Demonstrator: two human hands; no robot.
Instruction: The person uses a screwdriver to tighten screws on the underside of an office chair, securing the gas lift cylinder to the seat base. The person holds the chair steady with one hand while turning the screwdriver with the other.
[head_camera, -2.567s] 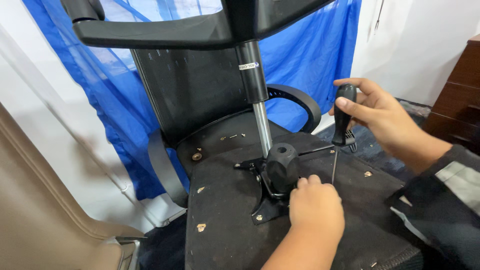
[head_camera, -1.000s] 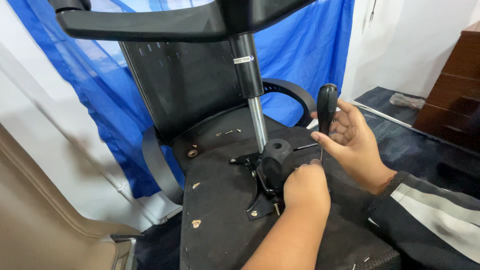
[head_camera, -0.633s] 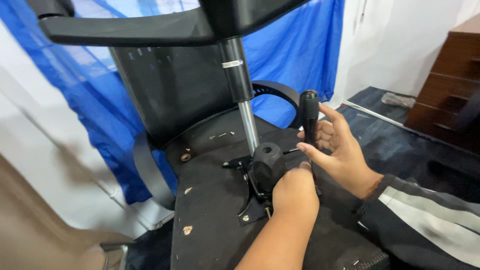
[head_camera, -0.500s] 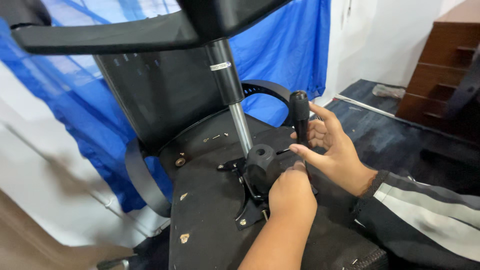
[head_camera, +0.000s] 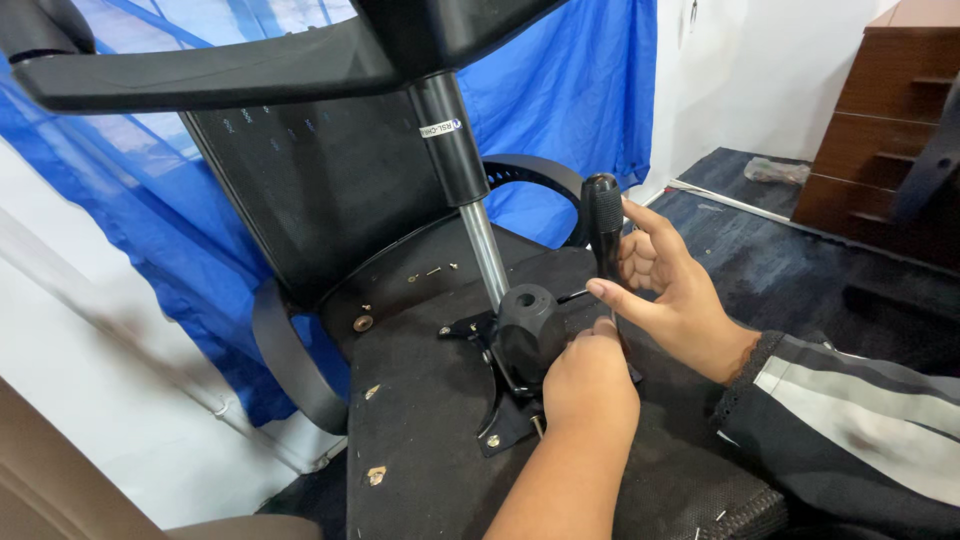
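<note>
Right hand (head_camera: 672, 300) loosely curled round black-handled screwdriver (head_camera: 603, 222), frame centre; left hand (head_camera: 590, 385) closed, contents hidden, at black metal seat bracket (head_camera: 515, 335). Tip could slip off screw.

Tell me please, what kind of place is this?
Probably a small furniture repair or assembly room. An office chair lies upside down with its gas cylinder exposed, a blue cloth hangs on the wall, and a brown wooden cabinet stands on dark carpet.

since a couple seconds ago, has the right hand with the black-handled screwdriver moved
Yes. The right hand carried the black-handled screwdriver inward, from well right of the chair's silver gas cylinder to just beside it.
</note>
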